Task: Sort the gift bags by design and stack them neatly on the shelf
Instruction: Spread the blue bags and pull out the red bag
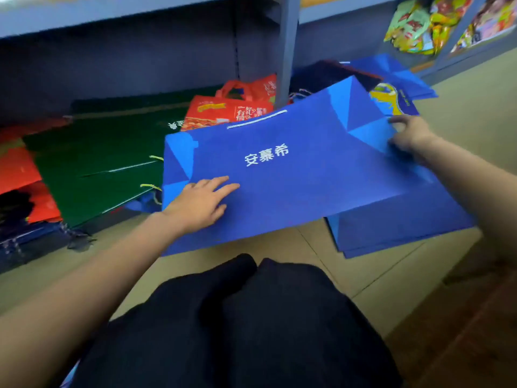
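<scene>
A flat blue gift bag (293,175) with white characters and a white cord handle is lifted above the floor in front of me. My left hand (201,203) lies palm-down with fingers spread on its lower left corner. My right hand (411,135) pinches its right edge. More blue bags (397,231) lie stacked on the floor below it. On the bottom shelf, green bags (92,163) lie flat, with red bags (16,169) to their left and an orange-red printed bag (232,110) behind.
A grey shelf post (288,49) divides the shelving. Further blue and dark bags (391,71) lie on the floor at the right. Colourful snack packets (419,23) hang at the top right. My knees in black trousers (251,317) fill the foreground over the tiled floor.
</scene>
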Demonstrator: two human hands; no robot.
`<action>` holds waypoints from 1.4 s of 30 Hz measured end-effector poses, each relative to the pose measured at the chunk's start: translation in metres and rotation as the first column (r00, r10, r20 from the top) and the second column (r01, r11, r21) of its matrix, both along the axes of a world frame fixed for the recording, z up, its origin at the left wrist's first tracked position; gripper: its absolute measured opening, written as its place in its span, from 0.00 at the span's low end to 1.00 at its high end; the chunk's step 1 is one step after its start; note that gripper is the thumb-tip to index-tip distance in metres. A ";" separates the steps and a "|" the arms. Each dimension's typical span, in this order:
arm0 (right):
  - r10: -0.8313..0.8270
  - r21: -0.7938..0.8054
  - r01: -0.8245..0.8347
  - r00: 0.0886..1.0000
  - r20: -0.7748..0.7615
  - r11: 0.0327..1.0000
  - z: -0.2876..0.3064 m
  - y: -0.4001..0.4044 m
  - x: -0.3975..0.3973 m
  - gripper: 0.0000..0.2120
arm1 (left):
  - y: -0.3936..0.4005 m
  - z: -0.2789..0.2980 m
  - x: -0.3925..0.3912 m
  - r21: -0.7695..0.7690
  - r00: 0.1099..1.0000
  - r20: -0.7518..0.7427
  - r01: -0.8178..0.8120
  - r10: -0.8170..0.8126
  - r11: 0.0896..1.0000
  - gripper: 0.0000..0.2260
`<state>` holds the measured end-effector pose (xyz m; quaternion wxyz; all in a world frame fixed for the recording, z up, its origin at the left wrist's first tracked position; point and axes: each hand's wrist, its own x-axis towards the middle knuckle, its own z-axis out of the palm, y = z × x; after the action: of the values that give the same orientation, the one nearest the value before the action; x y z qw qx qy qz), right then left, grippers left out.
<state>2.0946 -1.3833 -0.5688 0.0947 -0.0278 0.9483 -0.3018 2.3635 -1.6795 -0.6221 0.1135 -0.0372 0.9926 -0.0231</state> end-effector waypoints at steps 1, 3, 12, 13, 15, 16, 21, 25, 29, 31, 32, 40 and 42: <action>-0.032 0.065 0.032 0.999 -0.004 0.997 -0.003 0.021 -0.016 0.24 | 0.006 -0.011 -0.016 0.013 1.000 0.014 0.019 -0.020 1.000 0.25; -0.076 0.227 0.071 0.997 0.009 0.971 -0.010 0.053 -0.041 0.24 | 0.015 -0.035 -0.047 0.065 0.999 0.030 0.035 -0.037 0.997 0.25; 0.033 0.363 -0.141 0.957 0.288 0.921 -0.165 0.022 -0.041 0.33 | 0.047 -0.149 -0.119 0.366 0.973 0.215 -0.165 0.089 0.916 0.29; 0.039 0.340 -0.149 0.950 0.310 0.929 -0.181 0.018 -0.038 0.33 | 0.050 -0.161 -0.127 0.422 0.960 0.236 -0.239 0.149 0.874 0.29; 0.018 0.298 -0.123 0.943 0.333 0.947 -0.207 0.015 -0.033 0.34 | 0.056 -0.182 -0.144 0.562 0.917 0.291 -0.395 0.273 0.727 0.30; 0.012 0.279 -0.114 0.939 0.343 0.953 -0.218 0.013 -0.028 0.35 | 0.063 -0.191 -0.151 0.622 0.892 0.327 -0.452 0.312 0.639 0.30; 0.169 0.210 -0.276 0.893 0.418 0.938 -0.255 0.003 0.006 0.41 | 0.109 -0.219 -0.177 0.687 0.765 0.499 -0.636 0.407 0.353 0.29; 0.284 0.088 -0.354 0.855 0.433 0.931 -0.270 -0.007 0.034 0.44 | 0.117 -0.223 -0.186 0.764 0.771 0.392 -0.577 0.501 0.290 0.26; 0.329 0.083 -0.381 0.874 0.357 0.921 -0.280 -0.020 0.049 0.46 | 0.118 -0.214 -0.193 0.883 0.873 0.305 -0.409 0.380 0.230 0.24; 0.348 0.213 -0.431 0.874 0.339 0.877 -0.287 -0.024 0.055 0.45 | 0.115 -0.215 -0.192 0.879 0.913 0.236 -0.346 0.332 0.327 0.23; 0.343 0.288 -0.439 0.880 0.328 0.851 -0.291 -0.024 0.056 0.44 | 0.110 -0.216 -0.189 0.860 0.925 0.200 -0.324 0.323 0.394 0.23; 0.303 0.473 -0.392 0.918 0.256 0.789 -0.293 -0.019 0.018 0.31 | 0.060 -0.210 -0.159 0.607 0.963 0.075 -0.250 0.259 0.755 0.23; 0.232 0.461 -0.323 0.942 0.243 0.827 -0.285 -0.024 0.002 0.27 | 0.051 -0.199 -0.154 0.556 0.978 0.027 -0.186 0.206 0.810 0.24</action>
<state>2.0968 -1.4073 -0.8537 0.2253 -0.1136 0.9671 -0.0334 2.2094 -1.6288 -0.8209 0.1040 -0.1050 0.9490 0.2784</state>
